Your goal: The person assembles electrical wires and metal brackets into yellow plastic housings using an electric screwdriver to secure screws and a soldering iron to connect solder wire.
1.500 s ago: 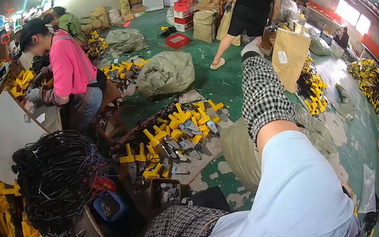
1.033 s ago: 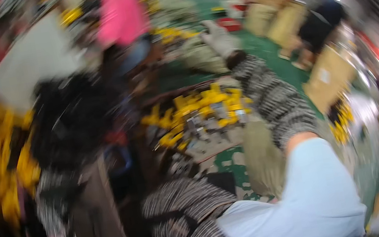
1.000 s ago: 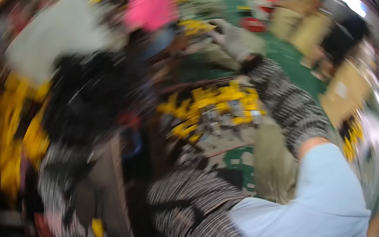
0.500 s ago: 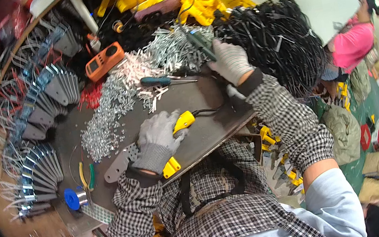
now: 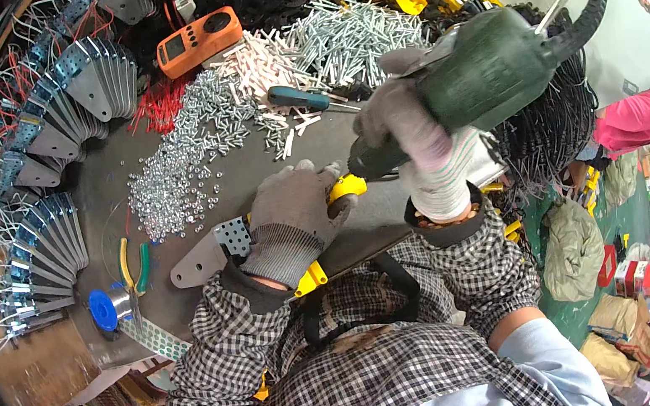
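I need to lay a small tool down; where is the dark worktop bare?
The worktop shows a bare strip between the fanned grey metal plates and the heap of small silver pieces, and another between that heap and the grey-gloved left hand. The far side is crowded: orange handheld meter, heaped silver pins.
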### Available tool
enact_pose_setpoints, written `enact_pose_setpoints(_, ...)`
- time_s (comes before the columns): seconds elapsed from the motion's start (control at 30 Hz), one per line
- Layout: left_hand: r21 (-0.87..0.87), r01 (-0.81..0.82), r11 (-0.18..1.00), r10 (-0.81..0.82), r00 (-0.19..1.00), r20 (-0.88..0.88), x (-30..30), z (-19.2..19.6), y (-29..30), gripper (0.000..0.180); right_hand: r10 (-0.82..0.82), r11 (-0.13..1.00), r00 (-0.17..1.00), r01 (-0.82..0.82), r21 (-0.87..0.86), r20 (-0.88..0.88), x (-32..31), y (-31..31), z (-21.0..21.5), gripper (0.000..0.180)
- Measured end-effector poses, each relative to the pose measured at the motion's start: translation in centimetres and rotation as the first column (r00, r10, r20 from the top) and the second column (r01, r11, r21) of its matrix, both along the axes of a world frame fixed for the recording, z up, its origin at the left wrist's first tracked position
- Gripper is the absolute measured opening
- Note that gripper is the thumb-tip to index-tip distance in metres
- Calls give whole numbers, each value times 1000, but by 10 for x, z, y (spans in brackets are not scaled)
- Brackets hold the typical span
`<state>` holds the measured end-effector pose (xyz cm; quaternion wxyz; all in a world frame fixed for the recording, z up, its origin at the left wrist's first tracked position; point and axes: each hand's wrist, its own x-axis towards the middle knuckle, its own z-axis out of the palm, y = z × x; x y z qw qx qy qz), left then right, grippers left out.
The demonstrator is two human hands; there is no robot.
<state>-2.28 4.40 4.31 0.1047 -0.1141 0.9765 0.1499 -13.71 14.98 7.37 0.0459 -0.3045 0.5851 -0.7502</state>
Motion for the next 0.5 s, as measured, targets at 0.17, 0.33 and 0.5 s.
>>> enact_pose_setpoints(0.17,119,-24,993,27,999,-27,0,-7,-6,40,236,972,948,-234,-34,213,1,-4,-5,33)
enact_pose_setpoints(0.33,72,-9,997,11,1000,-20,1,-6,-7,40,541,841,840,-541,1,-49,-17,1,-13,24)
enact_pose_setpoints(0.5,126,-35,991,39,999,-33,1,-11,-6,39,689,724,721,-690,-22,71,-17,-8,-2,42)
